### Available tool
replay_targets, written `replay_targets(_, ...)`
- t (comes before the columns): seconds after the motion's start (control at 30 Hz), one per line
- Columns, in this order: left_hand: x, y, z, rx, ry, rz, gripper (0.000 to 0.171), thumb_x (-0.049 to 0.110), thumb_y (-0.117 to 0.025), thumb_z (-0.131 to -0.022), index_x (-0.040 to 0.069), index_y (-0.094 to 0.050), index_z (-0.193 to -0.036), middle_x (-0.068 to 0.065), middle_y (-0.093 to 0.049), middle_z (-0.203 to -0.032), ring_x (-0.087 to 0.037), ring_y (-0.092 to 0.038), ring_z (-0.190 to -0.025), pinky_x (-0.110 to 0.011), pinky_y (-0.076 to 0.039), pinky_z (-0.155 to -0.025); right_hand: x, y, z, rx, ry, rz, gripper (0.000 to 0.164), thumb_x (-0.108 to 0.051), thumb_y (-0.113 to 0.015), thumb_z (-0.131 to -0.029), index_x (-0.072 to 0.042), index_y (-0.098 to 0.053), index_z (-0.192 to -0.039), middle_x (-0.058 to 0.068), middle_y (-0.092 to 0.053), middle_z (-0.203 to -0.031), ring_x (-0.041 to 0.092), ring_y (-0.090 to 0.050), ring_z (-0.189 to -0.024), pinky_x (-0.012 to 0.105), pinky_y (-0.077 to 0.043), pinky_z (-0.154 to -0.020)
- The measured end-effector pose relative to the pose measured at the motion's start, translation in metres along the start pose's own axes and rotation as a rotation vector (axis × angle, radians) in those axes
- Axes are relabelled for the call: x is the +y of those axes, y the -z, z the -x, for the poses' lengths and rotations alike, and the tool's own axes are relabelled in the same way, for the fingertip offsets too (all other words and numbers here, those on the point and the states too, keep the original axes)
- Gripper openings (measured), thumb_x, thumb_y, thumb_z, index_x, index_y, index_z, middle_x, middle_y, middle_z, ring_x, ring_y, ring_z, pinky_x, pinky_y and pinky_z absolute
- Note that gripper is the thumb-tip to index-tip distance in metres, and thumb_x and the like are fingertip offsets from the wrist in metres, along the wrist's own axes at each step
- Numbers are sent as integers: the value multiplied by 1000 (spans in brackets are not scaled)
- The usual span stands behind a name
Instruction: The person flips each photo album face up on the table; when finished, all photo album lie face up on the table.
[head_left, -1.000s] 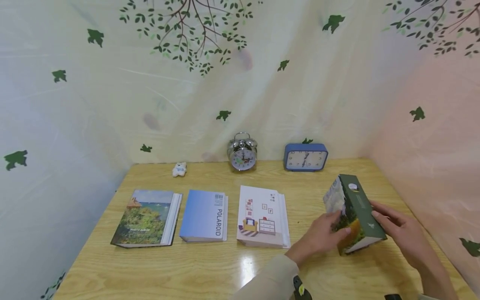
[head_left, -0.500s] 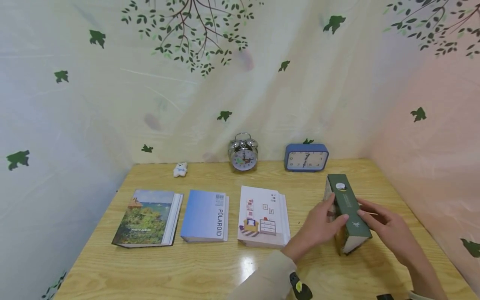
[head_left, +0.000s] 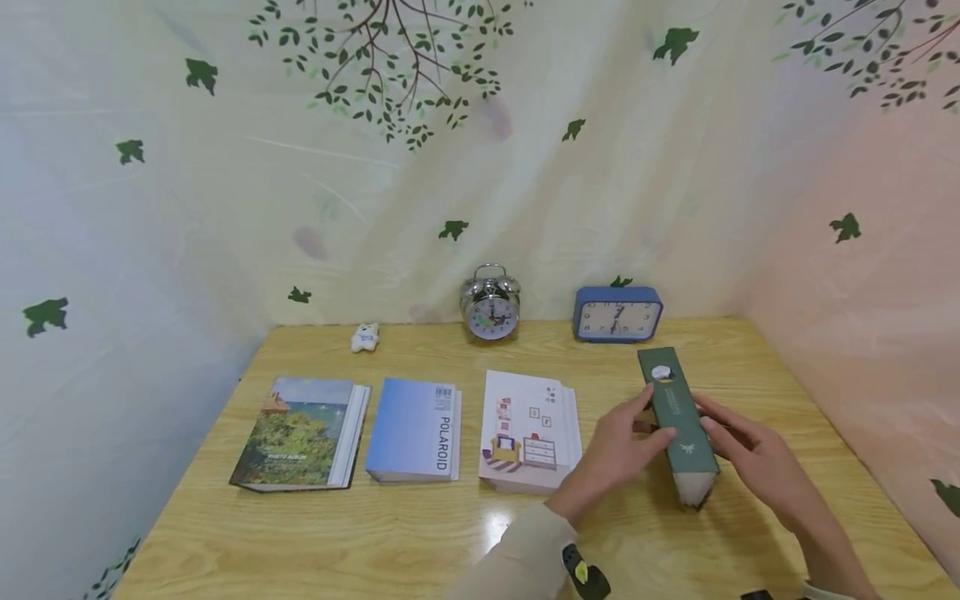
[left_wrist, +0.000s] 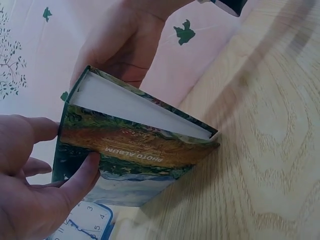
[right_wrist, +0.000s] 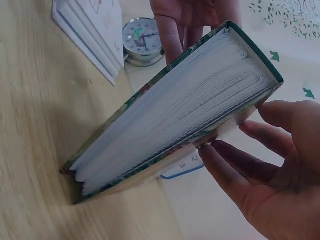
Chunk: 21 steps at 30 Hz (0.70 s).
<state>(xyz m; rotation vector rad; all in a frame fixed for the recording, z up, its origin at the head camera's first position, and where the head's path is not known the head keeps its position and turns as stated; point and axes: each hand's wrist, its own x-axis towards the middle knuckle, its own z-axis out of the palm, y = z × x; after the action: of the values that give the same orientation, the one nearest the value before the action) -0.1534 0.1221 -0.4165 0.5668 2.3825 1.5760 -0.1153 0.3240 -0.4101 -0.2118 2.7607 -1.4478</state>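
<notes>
A thick green photo album (head_left: 678, 421) stands nearly upright on the table, its spine facing up and its page edges showing at the near end. My left hand (head_left: 618, 446) touches its left cover, thumb near the spine. On the opposite cover lie the fingers of my right hand (head_left: 757, 458), with that thumb by the spine's right edge. In the left wrist view, a finger (left_wrist: 90, 167) of my left hand lies fairly straight along the painted cover. The right wrist view shows my right-hand fingers (right_wrist: 225, 170) loosely bent against the other cover. Neither hand wraps round the album.
Left of the hands lie a white illustrated album (head_left: 525, 425), a blue Polaroid album (head_left: 408, 429) and a landscape photo album (head_left: 303, 433). Along the back stand a blue clock (head_left: 618, 315), a silver alarm clock (head_left: 491, 304) and a small white figurine (head_left: 365, 337).
The green album has turned from a tilt toward its spine-up stance and shifted left. Both hands moved left with it, staying on its sides.
</notes>
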Motion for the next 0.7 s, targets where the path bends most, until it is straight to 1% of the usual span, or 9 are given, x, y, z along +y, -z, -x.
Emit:
replay_targets(0.1, -1, 4, 0, 15, 9, -21, 62, 38, -62, -93, 25, -36, -148, 1, -50, -142, -4, -61, -106, -13, -49, -82, 3, -6, -2, -28, 24, -20, 50, -34, -37, -104, -16, -33, -150, 21, -38, -148, -18, -48, -107, 17, -53, -81)
replay_targets(0.17, -3, 7, 1, 21, 11, -44, 62, 37, -63, -92, 24, -38, -148, 1, -52, -138, -3, -61, -103, -13, -50, -81, 5, -10, -4, -47, 33, -40, 50, -33, -37, -104, -14, -34, -150, 15, -39, -148, -18, -47, -109, 19, -54, -84)
replay_targets(0.23, -4, 9, 1, 27, 1, -81, 63, 38, -63, -92, 22, -39, -147, 0, -55, -135, -3, -60, -101, -12, -49, -81, 7, -13, -5, -72, 39, -55, 49, -33, -37, -104, -13, -34, -149, 10, -39, -149, -18, -46, -111, 20, -53, -85)
replay_targets(0.33, -6, 12, 2, 34, -11, -133, 63, 39, -64, -91, 21, -40, -147, -2, -56, -133, -3, -59, -101, -12, -48, -81, 9, -16, -7, -103, 36, -57, 49, -32, -38, -104, -12, -36, -149, 9, -38, -150, -17, -45, -114, 21, -53, -87)
replay_targets(0.4, -6, 13, 2, 38, 7, -153, 63, 42, -64, -90, 23, -41, -146, -3, -55, -134, -3, -57, -100, -13, -48, -81, 10, -18, -7, -114, 23, -31, 49, -33, -39, -104, -13, -36, -149, 15, -38, -150, -7, -47, -119, 26, -54, -88)
replay_targets(0.47, -6, 15, 3, 41, 45, -160, 64, 45, -64, -89, 26, -42, -146, -3, -52, -134, -3, -54, -99, -15, -49, -81, 11, -19, -7, -118, -7, 11, 50, -36, -40, -103, -16, -36, -149, 20, -38, -149, 11, -50, -125, 38, -54, -90)
replay_targets(0.57, -8, 16, 3, 48, 103, -157, 65, 50, -64, -87, 30, -42, -145, -5, -50, -134, -5, -51, -97, -18, -49, -80, 15, -21, -6, -128, -68, 52, 54, -41, -41, -102, -17, -35, -149, 24, -38, -148, 40, -46, -128, 53, -50, -91)
replay_targets(0.6, -9, 15, 3, 50, 116, -157, 66, 52, -64, -86, 30, -42, -145, -5, -49, -135, -6, -50, -98, -20, -49, -81, 17, -22, -6, -131, -87, 57, 55, -43, -41, -101, -17, -35, -149, 24, -37, -148, 46, -43, -128, 57, -49, -90)
replay_targets(0.7, -13, 14, 2, 59, 142, -171, 68, 54, -64, -85, 28, -44, -144, -7, -48, -136, -9, -51, -104, -23, -50, -86, 23, -24, -6, -128, -123, 80, 59, -45, -42, -100, -13, -35, -149, 27, -37, -147, 51, -41, -127, 60, -48, -88)
